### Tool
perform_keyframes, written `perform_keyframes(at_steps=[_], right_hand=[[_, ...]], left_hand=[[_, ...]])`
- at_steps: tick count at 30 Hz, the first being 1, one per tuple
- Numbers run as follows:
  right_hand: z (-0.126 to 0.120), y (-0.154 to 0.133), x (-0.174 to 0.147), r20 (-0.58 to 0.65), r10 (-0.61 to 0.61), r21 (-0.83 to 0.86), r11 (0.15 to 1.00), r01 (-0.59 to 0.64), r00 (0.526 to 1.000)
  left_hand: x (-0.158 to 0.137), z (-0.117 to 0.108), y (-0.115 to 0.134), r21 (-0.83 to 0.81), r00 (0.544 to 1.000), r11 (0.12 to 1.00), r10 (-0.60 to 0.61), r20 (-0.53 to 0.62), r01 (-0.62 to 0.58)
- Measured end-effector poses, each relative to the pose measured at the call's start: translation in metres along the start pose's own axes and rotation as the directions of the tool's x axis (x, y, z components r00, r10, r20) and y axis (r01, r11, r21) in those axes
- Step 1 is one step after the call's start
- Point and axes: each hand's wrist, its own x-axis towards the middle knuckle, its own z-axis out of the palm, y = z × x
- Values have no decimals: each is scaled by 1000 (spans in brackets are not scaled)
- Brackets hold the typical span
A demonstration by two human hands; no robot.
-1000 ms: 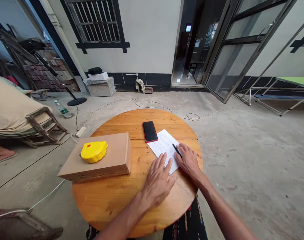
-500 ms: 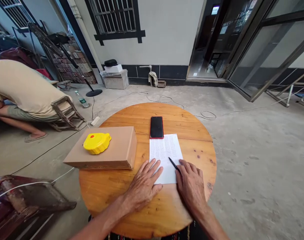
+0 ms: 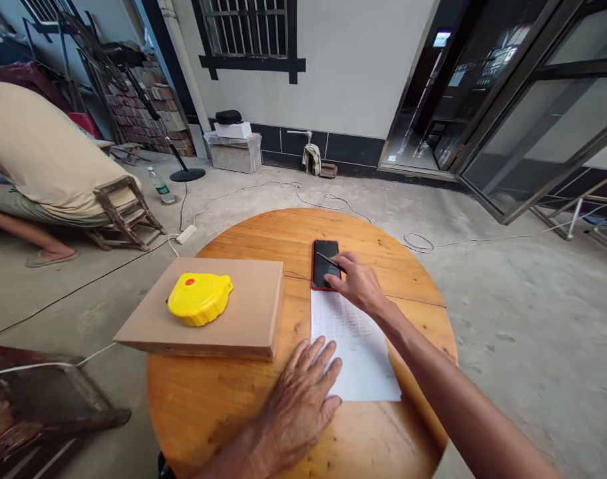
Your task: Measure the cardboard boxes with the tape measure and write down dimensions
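Observation:
My left hand [image 3: 306, 392] lies flat with fingers spread, its fingertips over the lower left edge of a white sheet of paper [image 3: 358, 346]. Rows of small dark marks cover the upper part of the sheet. At the sheet's top edge is a black phone [image 3: 321, 273] with a red rim. My right hand [image 3: 357, 279] reaches over the phone's right side, a black pen [image 3: 329, 260] held in its fingers and pointing up and left across the dark screen. Whether the fingers touch the phone cannot be made out.
On the round wooden table [image 3: 223, 392], a brown cardboard box [image 3: 148, 326] carries a yellow tape measure [image 3: 198, 299]. A person [image 3: 48, 153] sits on a low wooden stool [image 3: 128, 213] at left. Thin cables cross the concrete floor, where a plastic bottle [image 3: 161, 186] stands.
My right hand, pen in its fingers, has moved from the sheet's lower right up to the phone. My left hand stays on the sheet's edge. The view has shifted slightly.

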Motion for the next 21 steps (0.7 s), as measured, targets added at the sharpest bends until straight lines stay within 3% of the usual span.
perform_keyframes(at_steps=[3, 8, 21], right_hand=[[19, -6, 29, 133, -111, -34, 993, 117, 985], [23, -2, 30, 254, -172, -75, 978, 197, 952], [19, 7, 23, 260, -182, -56, 978, 203, 948]], left_hand=[[-1, 1, -1, -34, 1000, 999, -7, -5, 7], [-3, 0, -3, -51, 1000, 999, 19, -23, -20], [-6, 1, 2, -39, 999, 999, 18, -30, -20]])
